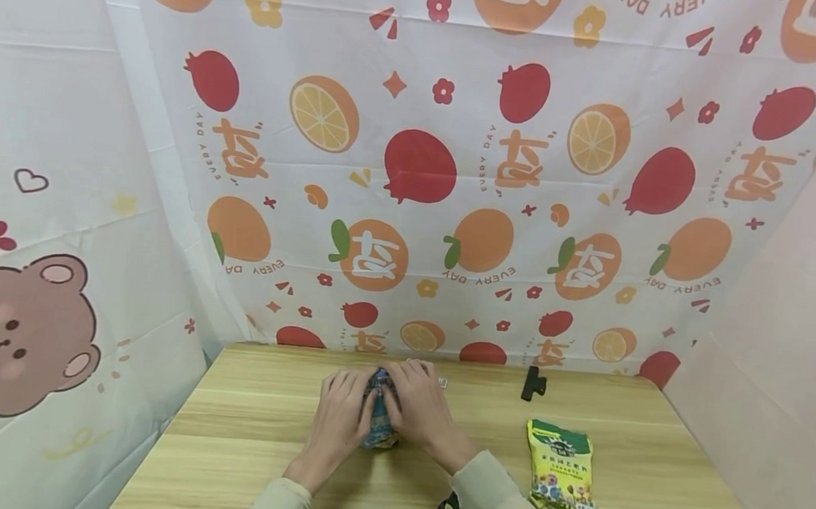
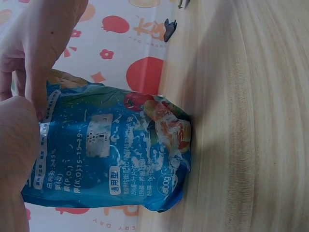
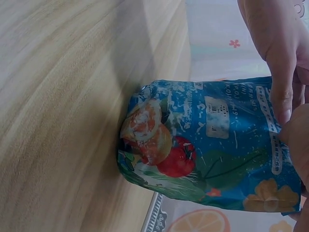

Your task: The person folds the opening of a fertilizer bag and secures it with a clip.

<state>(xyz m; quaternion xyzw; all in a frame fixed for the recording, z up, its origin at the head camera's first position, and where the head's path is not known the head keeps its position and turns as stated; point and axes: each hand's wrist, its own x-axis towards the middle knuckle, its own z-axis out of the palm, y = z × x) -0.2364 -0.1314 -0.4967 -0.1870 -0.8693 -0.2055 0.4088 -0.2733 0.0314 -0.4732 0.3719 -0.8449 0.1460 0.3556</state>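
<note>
A blue fertilizer bag [image 1: 380,426], printed with fruit and vegetables, stands upright on the table in the middle. Its base meets the wood in both wrist views, and a white barcode label shows on the bag [image 2: 99,135]. At its top left, my left hand [image 1: 342,415] grips the upper edge with thumb and fingers. My right hand [image 1: 426,406] grips the same edge from the other side, the thumbs close together. In the right wrist view the bag [image 3: 207,140] looks full, its plastic creased. The fingers behind the top edge are partly hidden.
A yellow and green bag [image 1: 564,470] lies flat on the wooden table [image 1: 243,433] to the right. Beyond it is a black clip [image 1: 534,384]. A small white printed item [image 1: 443,383] peeks out behind the right hand. A fruit-patterned curtain [image 1: 410,231] hangs along the back edge.
</note>
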